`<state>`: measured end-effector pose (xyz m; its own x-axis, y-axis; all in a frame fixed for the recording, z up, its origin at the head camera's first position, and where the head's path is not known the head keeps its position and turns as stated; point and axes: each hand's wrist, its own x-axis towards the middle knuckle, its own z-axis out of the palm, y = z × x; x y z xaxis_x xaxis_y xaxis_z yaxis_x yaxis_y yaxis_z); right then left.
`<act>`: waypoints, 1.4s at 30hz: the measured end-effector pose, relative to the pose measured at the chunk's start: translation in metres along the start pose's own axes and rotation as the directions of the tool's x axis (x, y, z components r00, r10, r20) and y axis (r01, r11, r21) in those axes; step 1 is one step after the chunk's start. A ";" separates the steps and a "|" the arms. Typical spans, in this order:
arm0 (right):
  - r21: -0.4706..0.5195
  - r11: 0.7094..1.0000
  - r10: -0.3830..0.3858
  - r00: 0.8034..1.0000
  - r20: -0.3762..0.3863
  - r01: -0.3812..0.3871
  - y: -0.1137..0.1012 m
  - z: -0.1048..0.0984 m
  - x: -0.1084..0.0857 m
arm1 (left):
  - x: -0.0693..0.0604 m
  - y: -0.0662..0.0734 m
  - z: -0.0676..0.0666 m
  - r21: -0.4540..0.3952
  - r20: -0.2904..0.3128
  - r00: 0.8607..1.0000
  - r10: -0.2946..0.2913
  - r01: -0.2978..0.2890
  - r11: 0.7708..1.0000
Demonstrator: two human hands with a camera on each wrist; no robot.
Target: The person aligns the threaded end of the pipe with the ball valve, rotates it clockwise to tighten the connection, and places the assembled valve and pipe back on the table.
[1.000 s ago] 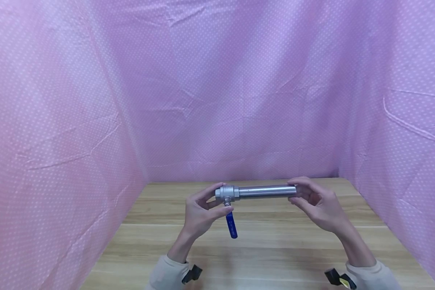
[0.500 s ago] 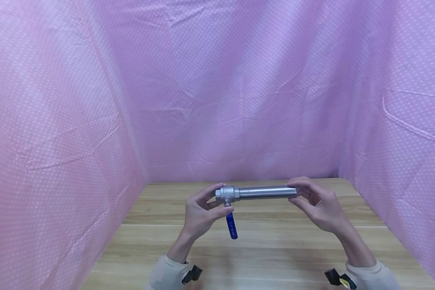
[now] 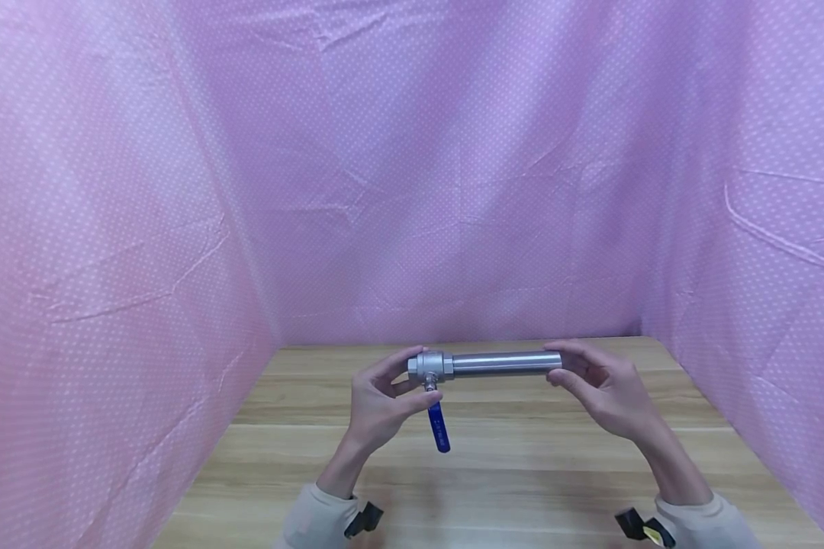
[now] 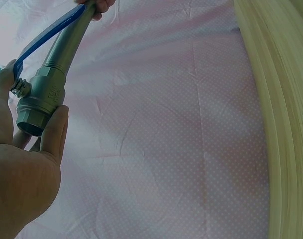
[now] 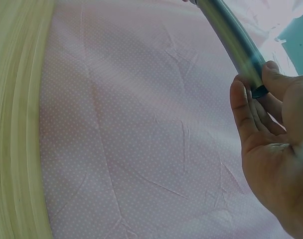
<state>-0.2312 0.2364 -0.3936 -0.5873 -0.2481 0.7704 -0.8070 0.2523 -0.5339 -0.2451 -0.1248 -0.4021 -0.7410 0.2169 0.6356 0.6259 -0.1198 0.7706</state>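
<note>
A steel ball valve (image 3: 430, 366) with a blue lever (image 3: 439, 427) is joined to a straight steel pipe (image 3: 504, 364), held level above the table. The left hand (image 3: 378, 408) grips the valve body, its thumb beside the lever's base. Around the pipe's free end, the right hand (image 3: 614, 396) has its thumb and fingers. In the left wrist view the valve's (image 4: 42, 99) open end faces the palm of the left hand (image 4: 27, 179). The right wrist view has the pipe's (image 5: 233, 45) end between thumb and fingers of the right hand (image 5: 281, 144).
A wood-grain table (image 3: 494, 488) lies beneath the hands. Pink dotted cloth (image 3: 453, 191) hangs behind it and along both sides. Black straps with small black pieces (image 3: 364, 519) are on both wrists.
The right hand's fingers have shifted slightly on the pipe's end. The left hand and the valve look nearly unchanged.
</note>
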 end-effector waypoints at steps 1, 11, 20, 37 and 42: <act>0.008 1.000 -0.005 1.000 -0.004 0.005 0.000 0.000 0.000 | 0.000 0.000 0.000 0.001 0.000 1.000 -0.002 0.002 1.000; 0.275 0.952 -0.135 0.991 -0.015 0.134 0.008 0.001 0.004 | -0.001 0.000 0.001 0.016 -0.003 1.000 -0.012 0.012 1.000; 0.304 0.938 -0.176 0.984 -0.004 0.169 0.007 0.001 0.004 | -0.004 0.003 0.002 0.007 -0.001 1.000 0.000 0.000 1.000; 0.048 0.998 -0.037 0.999 -0.034 0.039 -0.002 0.001 -0.002 | -0.003 0.002 0.002 0.001 0.011 0.998 0.058 -0.058 0.998; 0.252 0.959 -0.128 0.991 -0.025 0.130 0.002 0.003 0.002 | -0.004 0.004 0.002 0.000 0.008 0.999 0.049 -0.049 0.999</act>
<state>-0.2336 0.2340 -0.3941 -0.4776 -0.2545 0.8409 -0.8658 -0.0263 -0.4997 -0.2394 -0.1240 -0.4017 -0.7071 0.2189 0.6723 0.6616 -0.1305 0.7384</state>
